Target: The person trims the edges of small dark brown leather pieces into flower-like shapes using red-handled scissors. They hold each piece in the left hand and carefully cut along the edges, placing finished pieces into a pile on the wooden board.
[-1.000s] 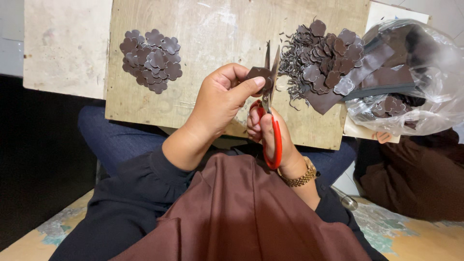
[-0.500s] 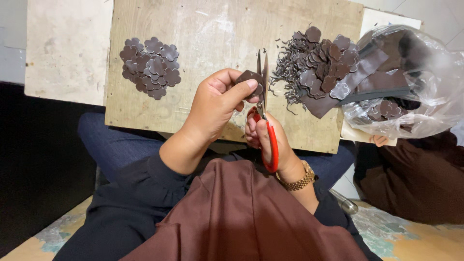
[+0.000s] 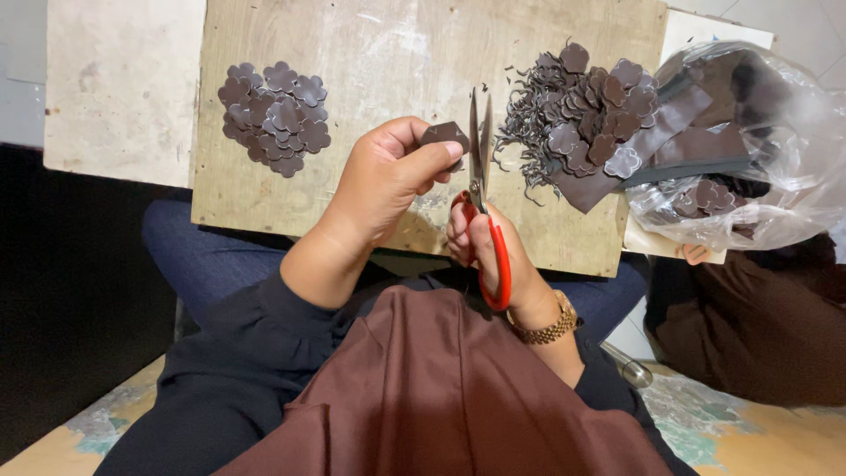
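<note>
Both hands work close to the body, above a lap covered in brown cloth (image 3: pixel 441 388). Nearest, the right hand (image 3: pixel 493 256), with a gold watch (image 3: pixel 548 328) at the wrist, is closed through the red handles of the scissors (image 3: pixel 483 189), whose blades point away and stand almost together. Just left of the blades, the left hand (image 3: pixel 388 181) pinches a small dark brown leather piece (image 3: pixel 445 137) between thumb and fingertips, its edge touching the blades.

That closeness is the main risk: the left thumb sits just beside the cutting edge, so a slip of the piece or a hurried snip could nick it. Because the piece is small and held only at one side, it could also twist in the pinch and spoil the scalloped outline.

Beyond the hands lies a wooden board (image 3: pixel 370 53) resting across the knees. At its far left sits a neat heap of cut flower shapes (image 3: pixel 275 116); at its far right, a looser pile of pieces and thin trimmings (image 3: pixel 577 123), touching a clear plastic bag (image 3: pixel 775 150) of brown strips. A knock to the board could slide the two heaps together, or tip the bag off the right edge.
</note>
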{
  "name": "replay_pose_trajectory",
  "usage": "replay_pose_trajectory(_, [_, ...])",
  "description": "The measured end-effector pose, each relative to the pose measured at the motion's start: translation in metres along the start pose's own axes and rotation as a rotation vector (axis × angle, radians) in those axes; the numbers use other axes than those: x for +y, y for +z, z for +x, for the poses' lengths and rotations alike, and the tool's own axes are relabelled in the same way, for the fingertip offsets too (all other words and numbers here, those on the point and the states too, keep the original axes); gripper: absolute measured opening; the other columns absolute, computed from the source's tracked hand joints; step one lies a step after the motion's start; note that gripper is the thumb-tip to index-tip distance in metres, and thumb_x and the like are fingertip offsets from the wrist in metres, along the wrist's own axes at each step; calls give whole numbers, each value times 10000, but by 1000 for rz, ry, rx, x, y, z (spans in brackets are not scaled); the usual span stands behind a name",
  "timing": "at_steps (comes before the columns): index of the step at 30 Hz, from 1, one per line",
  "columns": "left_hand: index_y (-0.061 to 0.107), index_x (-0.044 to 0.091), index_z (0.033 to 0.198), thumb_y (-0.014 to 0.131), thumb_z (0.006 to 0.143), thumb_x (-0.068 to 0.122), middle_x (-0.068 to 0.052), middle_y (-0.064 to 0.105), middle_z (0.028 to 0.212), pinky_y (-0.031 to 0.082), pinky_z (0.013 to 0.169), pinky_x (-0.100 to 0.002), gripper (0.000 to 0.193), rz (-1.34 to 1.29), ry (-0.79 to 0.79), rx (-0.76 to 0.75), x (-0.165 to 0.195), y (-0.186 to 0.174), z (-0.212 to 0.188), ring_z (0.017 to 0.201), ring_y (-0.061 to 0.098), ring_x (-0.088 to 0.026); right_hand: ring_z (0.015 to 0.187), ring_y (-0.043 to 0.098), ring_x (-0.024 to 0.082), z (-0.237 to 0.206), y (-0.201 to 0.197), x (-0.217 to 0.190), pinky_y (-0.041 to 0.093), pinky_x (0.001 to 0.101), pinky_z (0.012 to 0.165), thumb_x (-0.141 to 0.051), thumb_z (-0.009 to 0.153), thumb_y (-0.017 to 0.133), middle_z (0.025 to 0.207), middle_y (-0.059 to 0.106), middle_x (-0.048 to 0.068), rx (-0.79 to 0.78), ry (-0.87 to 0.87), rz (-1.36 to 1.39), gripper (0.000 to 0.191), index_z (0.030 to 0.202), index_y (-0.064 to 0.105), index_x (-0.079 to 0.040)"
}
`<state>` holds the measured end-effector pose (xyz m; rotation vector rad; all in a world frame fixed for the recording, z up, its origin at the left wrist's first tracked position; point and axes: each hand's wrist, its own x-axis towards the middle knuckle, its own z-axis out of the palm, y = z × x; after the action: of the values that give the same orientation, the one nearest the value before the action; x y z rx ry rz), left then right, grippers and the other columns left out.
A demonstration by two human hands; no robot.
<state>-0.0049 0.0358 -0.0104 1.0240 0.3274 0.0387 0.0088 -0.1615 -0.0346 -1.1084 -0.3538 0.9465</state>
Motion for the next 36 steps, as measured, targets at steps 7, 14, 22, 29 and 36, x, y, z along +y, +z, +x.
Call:
replay_pose_trajectory(7, [665, 35, 882, 720, 905, 79, -8, 693, 833, 516, 688, -235, 74, 75, 22, -47, 3, -4, -2, 738, 609, -67, 812, 420, 86, -1, -3, -2, 416, 228, 733, -641, 1047, 497, 950, 465, -9, -56, -5, -183, 585, 1117, 497, -60])
replay_pose_trajectory(14, [685, 38, 927, 708, 926, 68, -2, 687, 840, 518, 698, -225, 38, 180, 22, -124, 11, -9, -4, 749, 613, -59, 796, 418, 80, -1, -5, -4, 421, 221, 713, -627, 1034, 484, 974, 463, -10, -66, 5, -212, 633, 1253, 490, -34])
replay_pose_trajectory(22, [715, 29, 946, 730, 928, 141, -35, 727, 823, 464, 582, -206, 115, 206, 35, -29, 17, -2, -6, 664, 587, -48, 809, 427, 89, -1, -5, -3, 425, 231, 728, -612, 1039, 502, 967, 471, -1, -40, 4, -208, 610, 1235, 491, -35])
replay_pose_trajectory(29, [715, 6, 860, 739, 900, 146, -56, 730, 784, 476, 574, -215, 147, 145, -29, -21, 14, -1, -5, 630, 590, -62, 851, 464, 101, -2, -6, -3, 451, 248, 771, -672, 1021, 496, 985, 492, 4, -75, -14, -218, 650, 1186, 514, -44])
replay_pose_trajectory(36, [699, 9, 844, 746, 902, 145, -39, 725, 769, 459, 548, -206, 155, 189, -2, 13, 9, 1, -5, 605, 566, -47, 826, 438, 95, -2, -5, -2, 432, 240, 753, -663, 1027, 502, 953, 479, -1, -65, -11, -204, 612, 1128, 512, -60])
